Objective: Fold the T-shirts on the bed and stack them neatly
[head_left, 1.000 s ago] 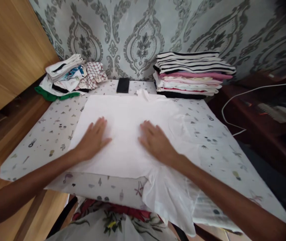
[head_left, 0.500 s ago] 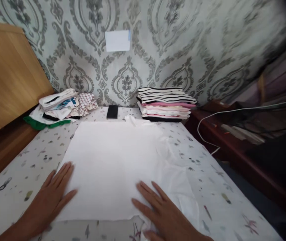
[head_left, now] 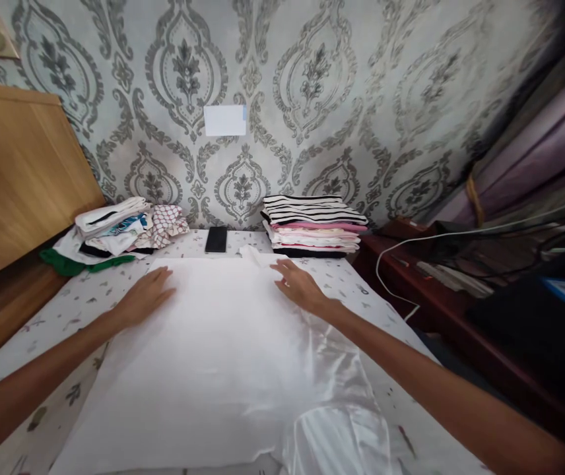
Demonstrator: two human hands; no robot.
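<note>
A white garment (head_left: 213, 369) lies spread over the patterned bed sheet. Its left part is smooth, while the right side is rumpled, with a loose fold near me. My left hand (head_left: 146, 293) rests at the garment's far left edge, fingers stretched forward and holding nothing. Near the far right corner is my right hand (head_left: 299, 285), its fingers apart and slightly bent beside a small crumpled bit of the cloth. Whether the right fingertips press on the fabric I cannot tell.
A folded stack of clothes (head_left: 315, 227), striped on top, stands by the wall. Looser clothes (head_left: 114, 227) lie at the back left, near a wooden panel (head_left: 20, 171). Between them lies a dark phone-like object (head_left: 216, 239). A white cable (head_left: 379, 270) hangs at the right.
Both hands have moved forward from the garment's near part to its far edge. The view has tilted up a little.
</note>
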